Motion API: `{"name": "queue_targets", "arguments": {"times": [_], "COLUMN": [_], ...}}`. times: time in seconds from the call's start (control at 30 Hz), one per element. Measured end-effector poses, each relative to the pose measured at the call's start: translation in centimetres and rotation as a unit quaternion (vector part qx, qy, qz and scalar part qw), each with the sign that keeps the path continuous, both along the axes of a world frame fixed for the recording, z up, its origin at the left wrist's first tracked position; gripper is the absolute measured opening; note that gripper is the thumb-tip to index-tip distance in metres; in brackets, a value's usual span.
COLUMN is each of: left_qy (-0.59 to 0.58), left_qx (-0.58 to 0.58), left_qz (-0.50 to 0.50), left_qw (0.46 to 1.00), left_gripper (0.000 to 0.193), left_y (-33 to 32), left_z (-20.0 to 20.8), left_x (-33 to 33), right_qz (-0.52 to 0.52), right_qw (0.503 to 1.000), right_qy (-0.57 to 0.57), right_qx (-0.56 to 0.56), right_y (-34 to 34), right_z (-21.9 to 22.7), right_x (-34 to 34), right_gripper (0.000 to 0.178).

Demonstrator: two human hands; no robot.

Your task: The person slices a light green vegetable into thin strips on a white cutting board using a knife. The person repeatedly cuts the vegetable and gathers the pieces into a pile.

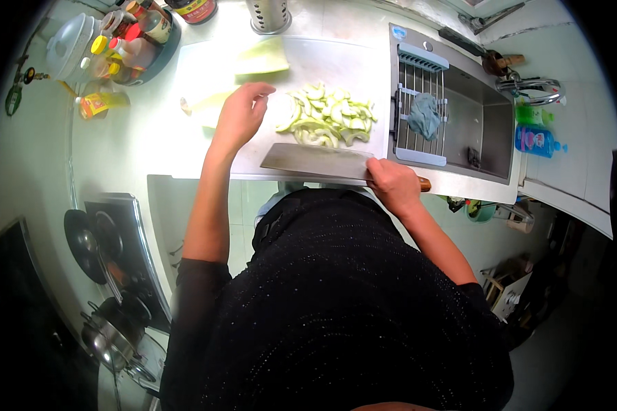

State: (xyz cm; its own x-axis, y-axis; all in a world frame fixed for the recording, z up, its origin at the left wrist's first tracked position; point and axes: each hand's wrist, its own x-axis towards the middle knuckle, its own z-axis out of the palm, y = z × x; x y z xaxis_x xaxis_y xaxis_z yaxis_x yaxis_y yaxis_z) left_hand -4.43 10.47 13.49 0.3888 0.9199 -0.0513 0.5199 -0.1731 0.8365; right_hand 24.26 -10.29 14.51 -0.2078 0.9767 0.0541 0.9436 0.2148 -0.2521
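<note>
My right hand (395, 183) is wrapped round the wooden handle of a cleaver (315, 161). The broad blade points left along the near edge of a white cutting board (339, 58). Just beyond it lies a heap of thin, pale green gourd slices (332, 113). To the left of the heap, my left hand (243, 113) is over the board with its fingers bent and the thumb apart, nothing visible in them. Beside that hand is a larger pale gourd piece (209, 108), partly hidden by it. Another large gourd piece (264, 57) lies farther back.
To the right is a steel sink (490, 113) with a drain rack (418, 151) holding a blue-grey cloth (424, 116). Bottles (140, 51) crowd a tub at the back left. A perforated steel holder (269, 17) stands behind the board. A stove (134, 240) is at the left.
</note>
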Motion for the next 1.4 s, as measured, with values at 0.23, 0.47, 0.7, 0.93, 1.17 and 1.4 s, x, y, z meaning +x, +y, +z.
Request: {"name": "queue_targets", "arguments": {"times": [0.23,0.47,0.7,0.93,1.17,1.4], "left_qy": [0.139,0.196,0.187,0.155,0.166,0.25], "left_qx": [0.022,0.097,0.048,0.143,0.109,0.072], "left_qz": [-0.043,0.003,0.033,0.098,0.138,0.069], "left_qw": [0.989,0.976,0.981,0.973,0.97,0.963], "left_gripper": [0.039,0.027,0.015,0.017,0.019,0.021], "left_y": [-1.6,-3.2,-3.6,-4.8,-4.0,-4.0], "left_z": [-6.5,-10.8,-11.8,-10.9,-11.5,-10.9], "left_x": [2.1,4.0,1.9,3.3,4.6,3.4], "right_qz": [-0.046,-0.126,-0.193,-0.276,-0.289,-0.276], "right_qw": [0.997,0.989,0.978,0.942,0.936,0.938], "right_qy": [-0.02,-0.013,0.048,0.146,0.147,0.152], "right_qx": [-0.055,-0.07,-0.07,-0.124,-0.14,-0.146], "right_y": [-3.8,-6.7,-6.2,-4.8,-3.7,-3.5], "right_z": [1.2,1.4,0.8,-0.1,0.4,0.6], "right_x": [4.2,6.0,5.4,3.3,2.8,2.0], "right_gripper": [0.024,0.032,0.028,0.02,0.021,0.021]}}
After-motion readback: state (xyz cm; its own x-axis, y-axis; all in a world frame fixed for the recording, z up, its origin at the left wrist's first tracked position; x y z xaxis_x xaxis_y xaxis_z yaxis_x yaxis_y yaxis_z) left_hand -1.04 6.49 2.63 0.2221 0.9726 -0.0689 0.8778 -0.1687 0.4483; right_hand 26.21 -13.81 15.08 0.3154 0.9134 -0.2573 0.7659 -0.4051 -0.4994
